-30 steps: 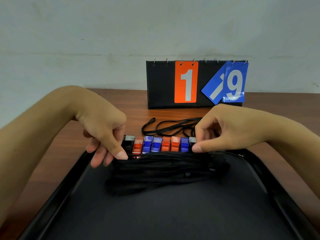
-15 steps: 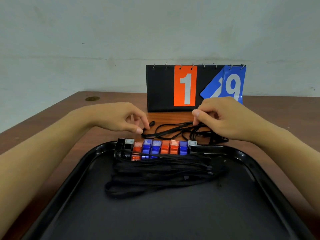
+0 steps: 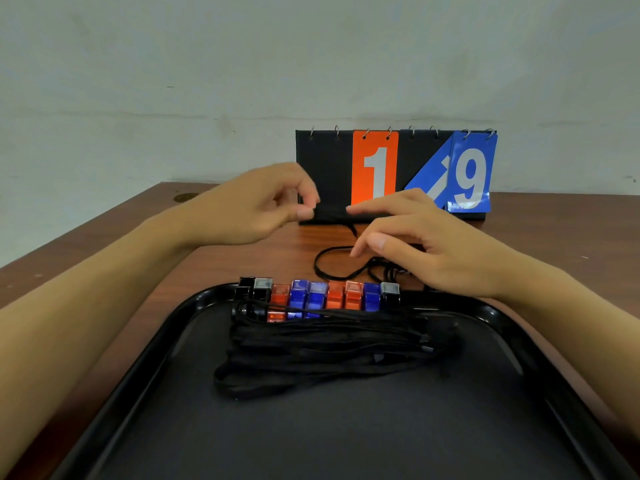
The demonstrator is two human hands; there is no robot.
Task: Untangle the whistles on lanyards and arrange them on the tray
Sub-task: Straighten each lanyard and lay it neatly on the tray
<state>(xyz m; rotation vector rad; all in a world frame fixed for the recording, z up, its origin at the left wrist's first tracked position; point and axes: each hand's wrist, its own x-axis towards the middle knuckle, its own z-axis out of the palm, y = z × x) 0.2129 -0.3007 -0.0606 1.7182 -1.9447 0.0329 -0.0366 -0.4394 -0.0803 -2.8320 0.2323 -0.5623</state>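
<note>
So a black lanyard (image 3: 346, 258) is being held up just above frame centre, in front of the flip scoreboard (image 3: 394, 174). It's pinched at one spot between thumb and forefinger of the left hand (image 3: 263, 206), and the forefinger tip of the right hand (image 3: 426, 244) is laid on the same short stretch, the other right fingers loosely curled. Whether the right thumb is actually closed on the cord can't be made out. The rest of it is draped down in a loose loop onto the wooden table (image 3: 242, 258), right of centre; its whistle is hidden behind the right hand, if it's there at all.

Handling-wise: the cord looks light, floppy and flat, so no shape will be kept and snagging on itself is likely. It's probably best taken near the clip end, with the slack drawn out gently rather than yanked.

Nine whistles (image 3: 322, 294) are already lined up along the far rim of the black tray (image 3: 145, 368), mid-frame, with their cords (image 3: 329, 351) bunched in front. The plastic bodies look hard and smooth, easily knocked out of line.
</note>
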